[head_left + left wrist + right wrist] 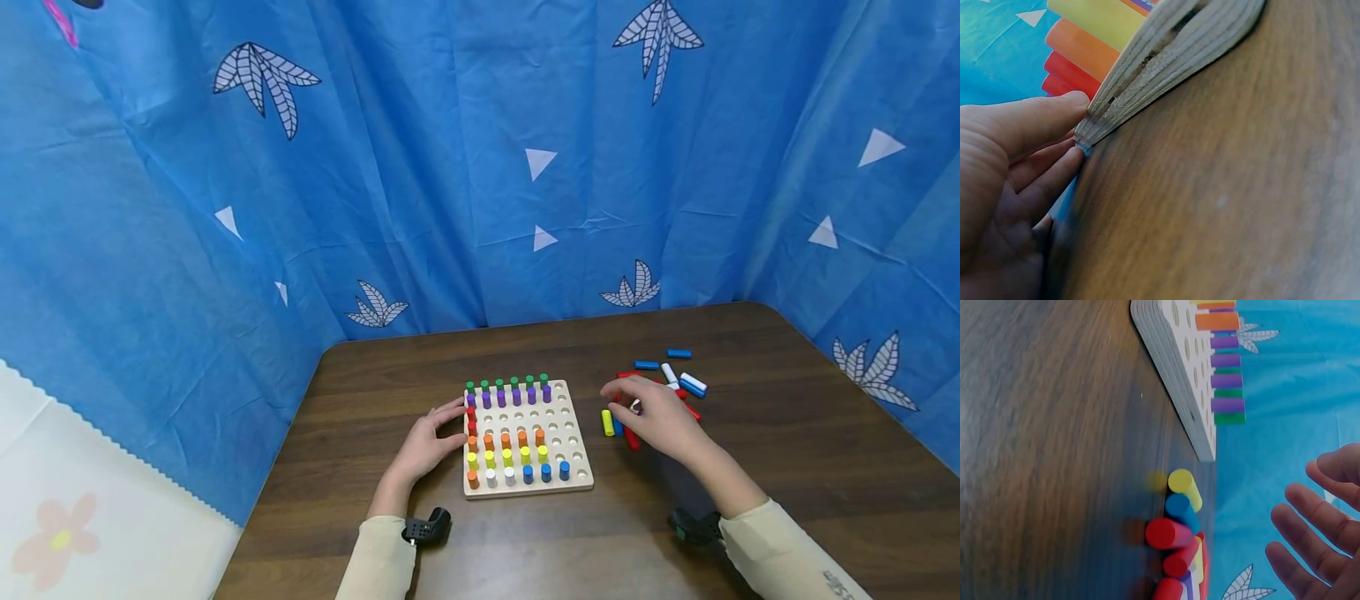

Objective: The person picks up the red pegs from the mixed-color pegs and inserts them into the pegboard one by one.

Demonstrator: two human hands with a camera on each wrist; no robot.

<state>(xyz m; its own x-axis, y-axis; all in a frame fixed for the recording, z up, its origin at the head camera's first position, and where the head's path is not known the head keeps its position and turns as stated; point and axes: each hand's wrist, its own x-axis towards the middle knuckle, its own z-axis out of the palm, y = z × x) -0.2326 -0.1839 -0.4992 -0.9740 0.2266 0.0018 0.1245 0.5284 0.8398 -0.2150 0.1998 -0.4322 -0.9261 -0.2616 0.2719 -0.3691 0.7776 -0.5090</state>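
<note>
A light wooden pegboard (530, 487) lies on the table, with coloured pegs standing in rows: green and purple at the back, orange and yellow nearer. Its front row mixes orange, white and blue pegs. Two red pegs (472, 422) stand at the left side. My left hand (422, 450) touches the board's left edge with thumb and fingertips, fingers fairly straight. Above a pile of loose pegs to the right hovers my right hand (660, 419), fingers loosely bent. In the right wrist view its fingers (1310, 534) are spread, and no peg shows in its grasp.
Loose pegs in red, blue, white and yellow lie around and under the right hand, including a yellow peg (607, 422) and a blue peg (678, 353). The brown wooden table (525, 550) meets a blue patterned curtain (480, 167) behind.
</note>
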